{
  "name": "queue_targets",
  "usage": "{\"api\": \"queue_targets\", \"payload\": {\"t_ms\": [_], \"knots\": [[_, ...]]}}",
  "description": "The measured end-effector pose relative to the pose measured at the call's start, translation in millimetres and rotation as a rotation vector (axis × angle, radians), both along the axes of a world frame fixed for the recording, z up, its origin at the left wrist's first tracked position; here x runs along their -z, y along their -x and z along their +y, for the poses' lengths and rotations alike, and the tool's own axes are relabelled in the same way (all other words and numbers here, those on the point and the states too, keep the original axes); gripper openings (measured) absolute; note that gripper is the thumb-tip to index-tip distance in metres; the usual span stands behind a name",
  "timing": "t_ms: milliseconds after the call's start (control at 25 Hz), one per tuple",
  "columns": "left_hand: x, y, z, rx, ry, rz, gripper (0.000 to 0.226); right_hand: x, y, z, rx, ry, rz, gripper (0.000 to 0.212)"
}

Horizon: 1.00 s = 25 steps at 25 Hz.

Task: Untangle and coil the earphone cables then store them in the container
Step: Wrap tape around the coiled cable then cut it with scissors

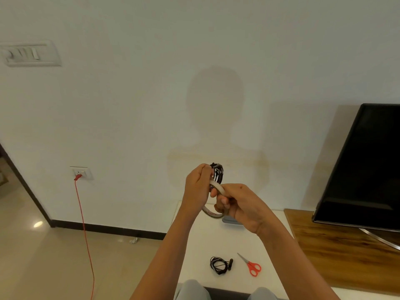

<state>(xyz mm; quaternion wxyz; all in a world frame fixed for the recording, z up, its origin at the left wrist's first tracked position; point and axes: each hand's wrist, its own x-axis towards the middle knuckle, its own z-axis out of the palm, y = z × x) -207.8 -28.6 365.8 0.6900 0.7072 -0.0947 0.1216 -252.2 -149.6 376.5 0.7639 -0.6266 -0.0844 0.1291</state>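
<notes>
My left hand [198,185] grips a coiled black earphone cable [217,174], held up in front of the wall. My right hand [238,204] holds a roll of clear tape [213,213] with a strip of tape [216,185] stretched up to the coil. A second coiled black earphone cable [219,265] lies on the white table [201,245] near its front edge. A grey container [229,220] sits at the back of the table, mostly hidden behind my right hand.
Red-handled scissors [251,266] lie right of the coiled cable on the table. A black TV [363,167] stands on a wooden cabinet [337,252] at the right. A red cord [85,234] hangs from a wall socket [81,172] at the left.
</notes>
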Motion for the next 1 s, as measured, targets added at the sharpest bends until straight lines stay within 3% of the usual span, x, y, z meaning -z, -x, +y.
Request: {"api": "queue_targets", "payload": {"t_ms": [360, 720, 1000], "knots": [[-8, -3, -4, -0.130, 0.245, 0.186, 0.030, 7, -2, 0, -0.036, -0.033, -0.141, 0.034], [-4, -7, -1, -0.149, 0.372, 0.330, 0.027, 11, 4, 0, -0.111, -0.038, -0.244, 0.036], [3, -9, -2, -0.183, 0.374, 0.311, 0.025, 11, 2, 4, 0.049, -0.077, -0.113, 0.037]]}}
